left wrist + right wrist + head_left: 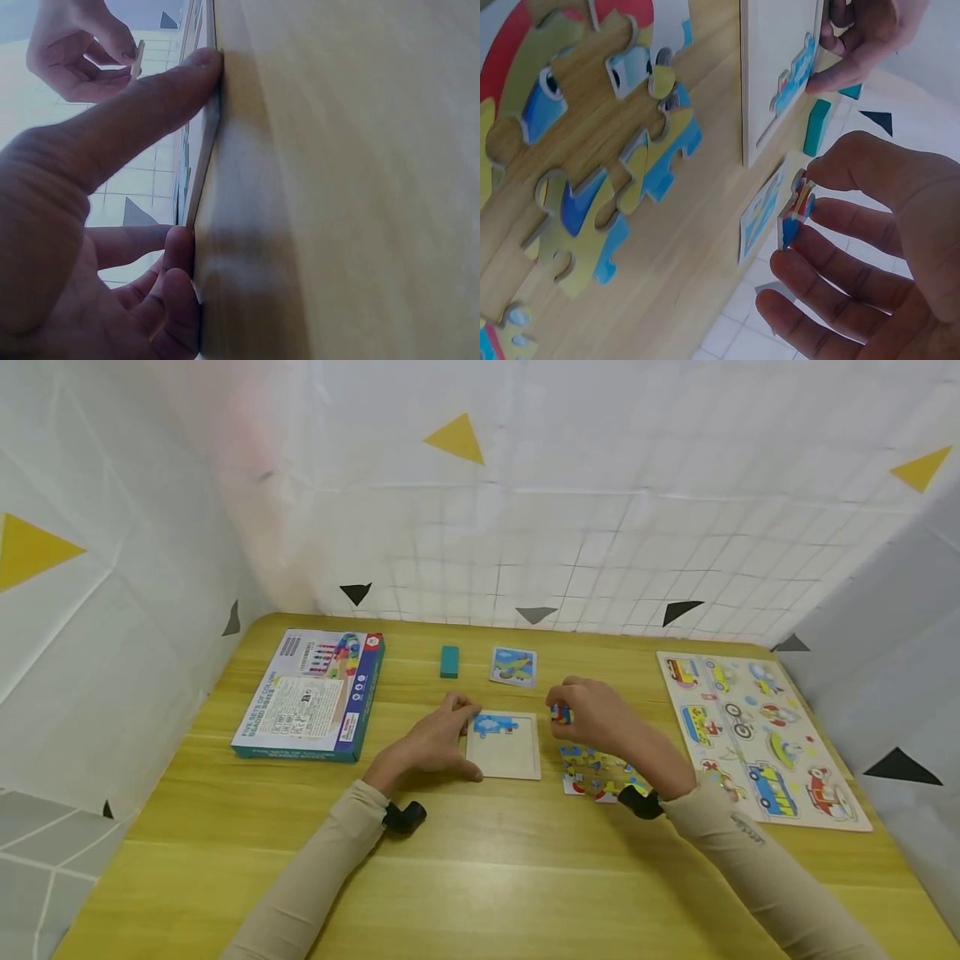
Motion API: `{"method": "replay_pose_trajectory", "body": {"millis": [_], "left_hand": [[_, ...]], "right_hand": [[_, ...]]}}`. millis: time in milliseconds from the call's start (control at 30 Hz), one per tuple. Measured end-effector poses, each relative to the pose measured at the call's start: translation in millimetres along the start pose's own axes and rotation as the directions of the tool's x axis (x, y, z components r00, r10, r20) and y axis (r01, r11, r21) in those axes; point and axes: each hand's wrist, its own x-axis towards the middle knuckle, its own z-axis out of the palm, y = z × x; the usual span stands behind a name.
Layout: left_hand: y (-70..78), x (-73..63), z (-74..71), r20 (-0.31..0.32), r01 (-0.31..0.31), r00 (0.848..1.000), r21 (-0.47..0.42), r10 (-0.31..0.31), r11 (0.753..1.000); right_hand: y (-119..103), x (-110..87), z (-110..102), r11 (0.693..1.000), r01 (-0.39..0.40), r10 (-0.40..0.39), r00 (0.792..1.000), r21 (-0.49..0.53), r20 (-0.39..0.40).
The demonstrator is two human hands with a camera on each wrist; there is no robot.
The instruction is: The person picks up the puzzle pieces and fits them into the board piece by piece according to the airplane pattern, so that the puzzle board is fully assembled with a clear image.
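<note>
A square wooden puzzle tray lies on the table, with a few blue joined pieces in its far left corner. My left hand holds the tray's left side. In the left wrist view the thumb lies at one corner and the fingers touch the edge further along. Just right of the tray, my right hand is raised and pinches a red, yellow and blue jigsaw piece between thumb and fingers. Loose jigsaw pieces lie on the table below this hand, partly hidden by it in the head view.
A boxed toy set lies at the left. Behind the tray are a teal block and a small picture card showing an airplane. A large wooden vehicle puzzle board lies at the right. White sheeting surrounds the table.
</note>
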Motion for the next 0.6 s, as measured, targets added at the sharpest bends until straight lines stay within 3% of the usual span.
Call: {"method": "replay_pose_trajectory", "body": {"millis": [600], "left_hand": [[-0.3, 0.2, 0.1, 0.001, -0.001, 1.0, 0.013, 0.001, 1.0]], "right_hand": [[-12, 10.7, 9, 1.0, 0.027, -0.028, 0.999, 0.008, 0.031]]}}
